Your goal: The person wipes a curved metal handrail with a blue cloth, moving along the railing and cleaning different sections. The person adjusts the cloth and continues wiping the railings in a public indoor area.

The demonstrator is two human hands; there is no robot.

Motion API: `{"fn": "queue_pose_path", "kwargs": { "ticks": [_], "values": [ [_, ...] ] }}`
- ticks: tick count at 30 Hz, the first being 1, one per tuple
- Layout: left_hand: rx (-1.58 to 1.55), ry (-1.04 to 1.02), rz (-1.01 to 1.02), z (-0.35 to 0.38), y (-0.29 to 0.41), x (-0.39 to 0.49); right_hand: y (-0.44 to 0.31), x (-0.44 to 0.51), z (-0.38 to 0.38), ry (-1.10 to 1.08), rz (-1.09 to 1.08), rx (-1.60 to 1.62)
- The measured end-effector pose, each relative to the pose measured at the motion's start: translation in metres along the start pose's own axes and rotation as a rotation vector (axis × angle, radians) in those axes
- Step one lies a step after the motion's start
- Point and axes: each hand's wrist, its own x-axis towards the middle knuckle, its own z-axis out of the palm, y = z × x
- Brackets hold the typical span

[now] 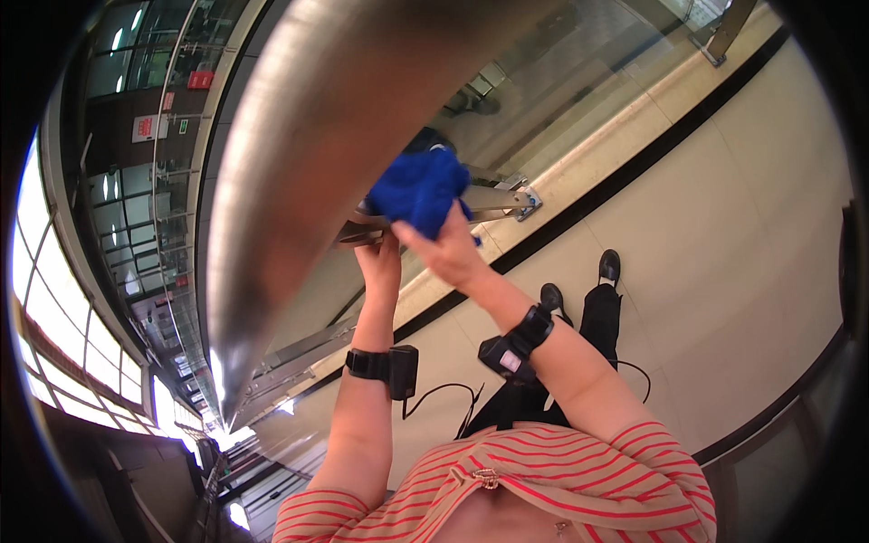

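A blue cloth [422,189] is bunched in my right hand [448,248], against the metal parts under a thick, shiny metal handrail [299,149]. My left hand [380,261] reaches up beside it to a metal bracket [360,234] below the rail; its fingertips are hidden behind the metal, so its grip cannot be made out. A metal baluster [499,198] runs from near the cloth down to a foot plate by the floor edge. Both my wrists wear black strapped devices.
Glass panels [570,88] stand below the handrail, above a pale stone ledge [645,112] with a black border strip [652,149]. Beyond the rail lies an open drop with other glazed levels. Beige floor tiles [713,224] are under my feet; thin cables hang near my arms.
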Motion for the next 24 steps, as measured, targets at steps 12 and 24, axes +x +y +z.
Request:
{"fn": "queue_pose_path", "kwargs": {
  "ticks": [12,24],
  "values": [
    [0.149,-0.022,-0.021,-0.001,0.004,0.0,0.063,-0.007,-0.027,0.154,0.093,0.072],
    [0.128,-0.043,0.016,-0.001,-0.002,0.002,0.085,0.003,-0.033,0.149,0.299,-0.044]
  ]
}}
